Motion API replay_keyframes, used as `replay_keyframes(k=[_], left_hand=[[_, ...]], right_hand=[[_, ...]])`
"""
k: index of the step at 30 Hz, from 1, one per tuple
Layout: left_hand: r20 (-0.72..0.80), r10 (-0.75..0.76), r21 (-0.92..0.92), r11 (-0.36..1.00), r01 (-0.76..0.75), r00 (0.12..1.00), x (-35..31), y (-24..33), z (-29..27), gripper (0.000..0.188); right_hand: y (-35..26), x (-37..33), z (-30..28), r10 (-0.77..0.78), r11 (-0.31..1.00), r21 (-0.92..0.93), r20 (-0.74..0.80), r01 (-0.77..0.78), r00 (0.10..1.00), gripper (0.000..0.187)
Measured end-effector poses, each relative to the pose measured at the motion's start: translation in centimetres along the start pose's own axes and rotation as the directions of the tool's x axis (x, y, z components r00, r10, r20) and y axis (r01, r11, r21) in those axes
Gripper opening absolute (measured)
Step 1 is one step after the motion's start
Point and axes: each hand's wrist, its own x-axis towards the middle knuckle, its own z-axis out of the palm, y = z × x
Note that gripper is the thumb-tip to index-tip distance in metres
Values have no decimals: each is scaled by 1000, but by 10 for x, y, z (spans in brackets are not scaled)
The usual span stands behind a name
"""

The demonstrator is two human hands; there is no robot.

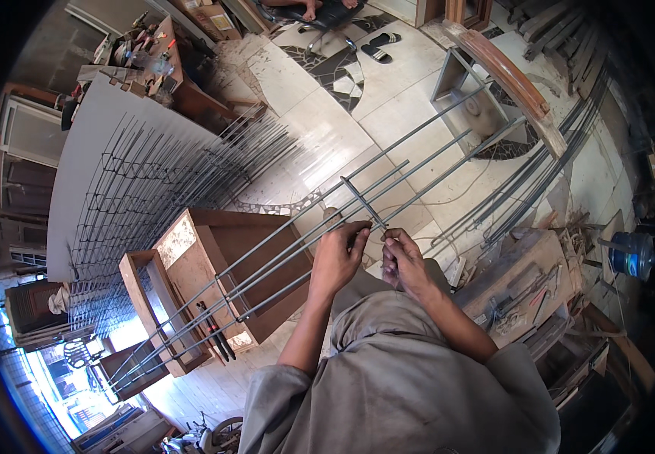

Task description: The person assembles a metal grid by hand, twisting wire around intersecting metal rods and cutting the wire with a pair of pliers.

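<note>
Several long steel rods (286, 261) slant from the lower left to the upper right in front of me. A short dark steel crosspiece (361, 199) lies across them, its near end beside my fingertips. My left hand (336, 259) is closed in a pinch, thumb against forefinger, close to that end. Just to its right, my right hand (408, 266) is also pinched, fingertips at the tip of the crosspiece. Whatever sits between the fingers is too small to make out. Pincers with red and black handles (214, 333) hang by the wooden frame under the rods.
A wooden cabinet (191, 268) and a curved wooden piece (505, 68) stand beneath the rods. Wire-tied steel cages (134, 181) fill the left side. More loose rods (524, 189) lie at right, near a workbench (520, 284) and a blue water jug (630, 255). Sandals (379, 49) lie farther off.
</note>
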Motion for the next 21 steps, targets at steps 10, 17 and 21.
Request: replay_keyframes(k=[10, 17, 21], left_hand=[[79, -85, -50, 995, 90, 993, 12, -6, 7, 25], [-89, -99, -242, 967, 75, 991, 6, -10, 18, 17], [-189, -88, -254, 967, 38, 978, 3, 3, 20, 16]], right_hand=[[1, -1, 1, -38, 999, -26, -1, 38, 999, 9], [-5, -5, 7, -21, 1000, -12, 6, 21, 1000, 9], [-3, -3, 4, -26, 999, -42, -13, 25, 1000, 9]])
